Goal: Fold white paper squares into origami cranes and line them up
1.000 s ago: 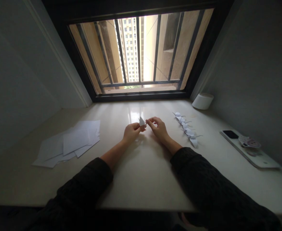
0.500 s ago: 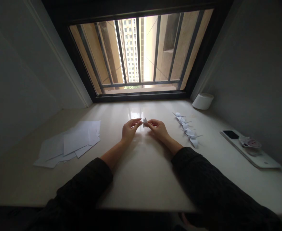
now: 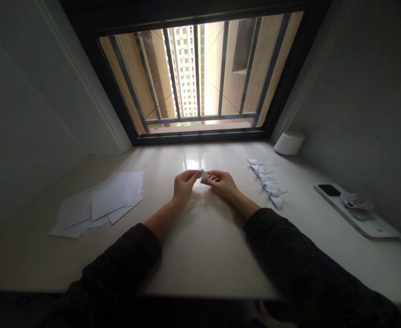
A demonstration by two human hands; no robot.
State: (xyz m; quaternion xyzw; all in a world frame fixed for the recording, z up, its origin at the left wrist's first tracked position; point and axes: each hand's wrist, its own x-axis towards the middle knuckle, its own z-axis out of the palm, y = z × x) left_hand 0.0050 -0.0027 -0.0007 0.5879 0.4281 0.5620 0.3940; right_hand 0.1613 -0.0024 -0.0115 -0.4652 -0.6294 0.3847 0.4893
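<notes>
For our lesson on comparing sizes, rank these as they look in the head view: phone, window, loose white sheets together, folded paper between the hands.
Largest to smallest:
Window
White sheets, as a group
Phone
Folded paper, partly hidden

Paper sheets [image 3: 110, 200] left on counter [image 3: 200, 255]; folded piece [image 3: 204, 176] centre; paper cranes [image 3: 270, 188] right; phone [image 3: 366, 224] farther right; window [image 3: 197, 73] behind.

Daylight from the black-framed, barred rectangular window [image 3: 200, 77], its middle washed nearly white, glares off the glossy off-white tabletop [image 3: 200, 255]; plain grey walls [image 3: 364, 91] and black fabric sleeves [image 3: 118, 255] sink into dimness. Small white folded paper [image 3: 204, 175] looks soft; edges stretch.
</notes>
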